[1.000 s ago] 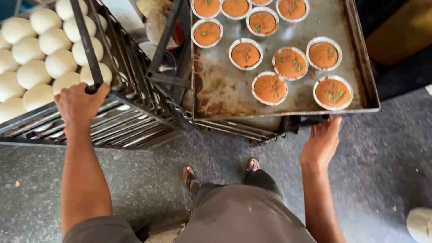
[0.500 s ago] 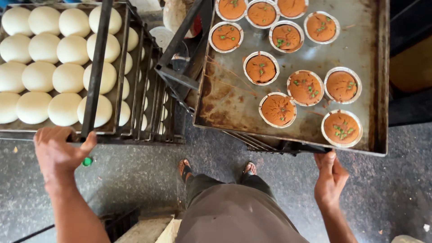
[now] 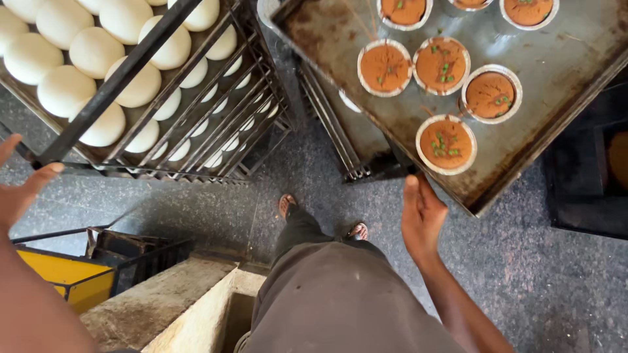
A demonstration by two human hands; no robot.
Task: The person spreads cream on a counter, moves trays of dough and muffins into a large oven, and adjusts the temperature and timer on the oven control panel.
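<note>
Gripping the near edge of a worn metal baking tray (image 3: 562, 85) from beneath, the right hand (image 3: 422, 219) has fingers closed on that edge. Brown-filled paper cups (image 3: 446, 144) sit on the tray at 1 o'clock. At 9 o'clock, the left hand (image 3: 19, 189), fingers apart, hovers just beside a rack (image 3: 118, 78) of pale dough balls (image 3: 62, 88).
</note>
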